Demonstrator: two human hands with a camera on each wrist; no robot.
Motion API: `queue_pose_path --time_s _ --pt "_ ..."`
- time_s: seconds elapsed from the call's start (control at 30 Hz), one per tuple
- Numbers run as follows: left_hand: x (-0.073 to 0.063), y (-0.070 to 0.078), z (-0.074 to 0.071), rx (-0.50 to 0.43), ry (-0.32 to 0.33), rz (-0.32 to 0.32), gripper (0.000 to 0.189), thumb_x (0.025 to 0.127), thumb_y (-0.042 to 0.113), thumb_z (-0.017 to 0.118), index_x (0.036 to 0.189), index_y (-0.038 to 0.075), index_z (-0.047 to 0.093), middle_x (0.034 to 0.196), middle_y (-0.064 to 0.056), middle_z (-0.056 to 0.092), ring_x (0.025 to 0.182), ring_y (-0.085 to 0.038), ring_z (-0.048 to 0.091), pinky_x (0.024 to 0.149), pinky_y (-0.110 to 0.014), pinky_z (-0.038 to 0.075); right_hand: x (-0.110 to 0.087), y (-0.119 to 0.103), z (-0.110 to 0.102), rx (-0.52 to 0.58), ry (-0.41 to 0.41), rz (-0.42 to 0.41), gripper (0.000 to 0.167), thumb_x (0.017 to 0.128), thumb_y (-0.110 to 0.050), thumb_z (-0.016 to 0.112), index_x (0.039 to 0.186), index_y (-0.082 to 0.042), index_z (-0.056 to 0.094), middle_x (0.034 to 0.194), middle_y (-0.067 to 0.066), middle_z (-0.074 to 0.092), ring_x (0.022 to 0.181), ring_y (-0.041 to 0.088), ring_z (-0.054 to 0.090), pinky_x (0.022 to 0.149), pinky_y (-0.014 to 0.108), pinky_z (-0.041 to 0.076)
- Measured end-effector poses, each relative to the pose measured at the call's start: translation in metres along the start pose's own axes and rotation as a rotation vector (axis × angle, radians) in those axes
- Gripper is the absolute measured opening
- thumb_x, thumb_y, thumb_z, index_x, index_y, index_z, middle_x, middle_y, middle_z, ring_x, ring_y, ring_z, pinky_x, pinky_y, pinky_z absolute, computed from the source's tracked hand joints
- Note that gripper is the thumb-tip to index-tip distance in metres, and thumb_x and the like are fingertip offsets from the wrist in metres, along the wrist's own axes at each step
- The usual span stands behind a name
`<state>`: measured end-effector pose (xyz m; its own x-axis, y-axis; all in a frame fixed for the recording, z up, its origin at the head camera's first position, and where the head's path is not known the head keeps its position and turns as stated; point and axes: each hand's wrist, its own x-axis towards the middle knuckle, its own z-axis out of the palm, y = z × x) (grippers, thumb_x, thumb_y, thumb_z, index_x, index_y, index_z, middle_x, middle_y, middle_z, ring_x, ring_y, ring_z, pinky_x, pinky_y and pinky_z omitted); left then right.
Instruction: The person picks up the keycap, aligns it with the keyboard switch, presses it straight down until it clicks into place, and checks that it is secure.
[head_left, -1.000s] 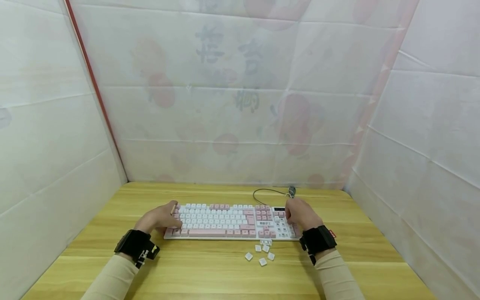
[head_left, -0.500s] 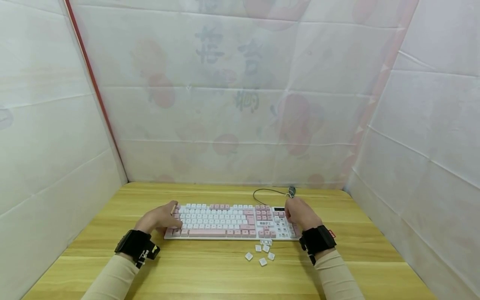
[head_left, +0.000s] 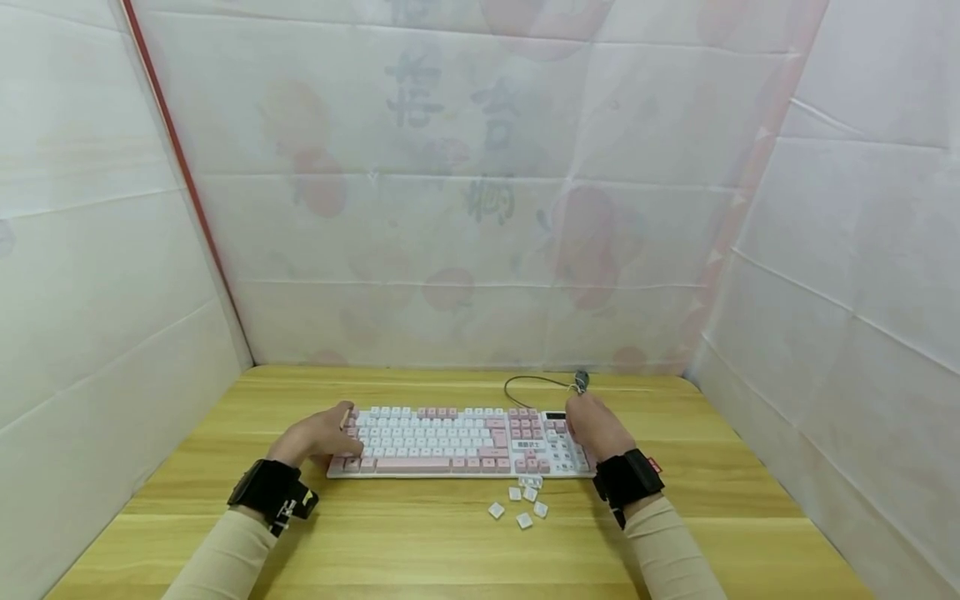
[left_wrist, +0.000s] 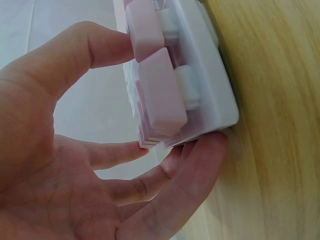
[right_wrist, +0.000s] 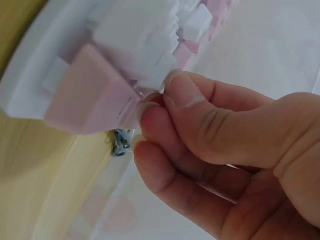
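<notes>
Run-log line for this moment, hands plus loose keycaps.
left hand: grips keyboard at left end | right hand: pinches at number pad, any held item hidden | loose keycaps: on table, near side of keyboard

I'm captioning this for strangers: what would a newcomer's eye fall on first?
Probably the pink-and-white keyboard lying across the wooden table, with the left hand at its left end and the right hand at its right. Next, likely, the small loose white keycaps scattered on the table in front of the keyboard's right part.
</notes>
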<state>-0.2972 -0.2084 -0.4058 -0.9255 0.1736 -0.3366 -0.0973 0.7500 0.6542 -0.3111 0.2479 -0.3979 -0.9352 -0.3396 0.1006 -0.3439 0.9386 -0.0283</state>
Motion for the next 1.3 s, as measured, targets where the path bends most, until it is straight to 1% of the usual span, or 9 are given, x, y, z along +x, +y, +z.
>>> queue_pose_path --time_s 0.13,0.37,0.6,0.77,0.87,1.0,1.1,1.2,1.3 --pt "-0.001 0.001 0.0 -0.004 -0.004 0.002 0.103 0.082 0.017 0.073 0.163 -0.001 0.012 0.133 -0.029 0.051 0.066 -0.02 0.053 0.06 -0.033 0.051 0.001 -0.003 0.001 -0.033 -0.004 0.01 0.037 0.093 0.012 0.057 0.063 -0.007 0.049 0.064 0.004 0.035 0.06 0.016 0.029 0.06 0.031 0.029" --pt "-0.002 0.002 -0.002 0.001 0.004 0.007 0.102 0.082 0.017 0.073 0.162 -0.003 0.012 0.14 -0.034 0.047 0.084 -0.025 0.058 0.067 -0.035 0.054 0.0 -0.007 0.002 -0.064 0.016 0.025 0.026 0.099 0.007 0.052 0.075 0.002 0.061 0.068 0.015 0.056 0.06 0.018 0.05 0.059 0.034 0.041" --pt "-0.002 0.003 -0.002 0.0 -0.002 0.007 0.105 0.081 0.017 0.073 0.163 -0.001 0.011 0.141 -0.032 0.046 0.066 -0.019 0.053 0.061 -0.033 0.051 -0.001 -0.007 0.003 -0.052 0.02 0.05 0.022 0.099 0.007 0.052 0.08 0.004 0.063 0.07 0.016 0.058 0.061 0.022 0.054 0.06 0.036 0.043" --pt "-0.002 0.003 -0.001 -0.007 0.01 0.001 0.105 0.08 0.016 0.073 0.163 -0.001 0.011 0.139 -0.033 0.048 0.071 -0.022 0.057 0.063 -0.035 0.054 -0.006 -0.005 0.003 -0.104 0.028 0.019 0.018 0.097 0.009 0.054 0.083 0.006 0.064 0.072 0.018 0.06 0.065 0.027 0.058 0.06 0.038 0.046" --pt "-0.001 0.002 -0.001 0.004 0.01 -0.003 0.105 0.08 0.017 0.073 0.163 -0.001 0.011 0.143 -0.034 0.045 0.078 -0.025 0.059 0.065 -0.035 0.054 -0.008 -0.002 0.001 -0.064 0.015 0.003 0.02 0.092 0.012 0.061 0.075 0.001 0.063 0.069 0.014 0.06 0.064 0.023 0.057 0.059 0.035 0.047" --pt "-0.001 0.002 -0.002 0.023 0.007 -0.01 0.104 0.081 0.018 0.074 0.163 -0.001 0.012 0.147 -0.035 0.042 0.085 -0.026 0.06 0.066 -0.035 0.053 -0.011 0.003 -0.008 0.069 -0.034 -0.018 0.027 0.084 0.015 0.067 0.069 -0.007 0.063 0.068 0.004 0.059 0.063 0.016 0.051 0.06 0.03 0.043" --pt "-0.002 0.004 -0.002 0.016 0.006 -0.012 0.104 0.082 0.018 0.074 0.163 -0.002 0.011 0.143 -0.035 0.045 0.084 -0.026 0.061 0.066 -0.036 0.055 -0.014 0.004 -0.018 0.118 -0.047 -0.017 0.039 0.086 0.015 0.064 0.063 -0.013 0.05 0.063 -0.003 0.04 0.061 0.012 0.034 0.06 0.03 0.032" --pt "-0.003 0.005 -0.002 0.015 0.007 -0.003 0.104 0.082 0.018 0.073 0.163 -0.001 0.011 0.139 -0.034 0.048 0.08 -0.026 0.06 0.066 -0.035 0.055 -0.015 0.003 -0.028 0.111 -0.022 0.004 0.045 0.089 0.013 0.06 0.063 -0.016 0.038 0.066 -0.003 0.025 0.065 0.014 0.022 0.063 0.033 0.025" --pt "-0.002 0.005 -0.002 0.02 0.007 -0.001 0.103 0.082 0.018 0.073 0.163 -0.001 0.011 0.14 -0.033 0.048 0.08 -0.026 0.059 0.065 -0.035 0.054 -0.015 0.0 -0.034 0.097 -0.013 0.017 0.037 0.09 0.009 0.063 0.063 -0.014 0.051 0.063 -0.003 0.038 0.063 0.013 0.03 0.062 0.031 0.03"
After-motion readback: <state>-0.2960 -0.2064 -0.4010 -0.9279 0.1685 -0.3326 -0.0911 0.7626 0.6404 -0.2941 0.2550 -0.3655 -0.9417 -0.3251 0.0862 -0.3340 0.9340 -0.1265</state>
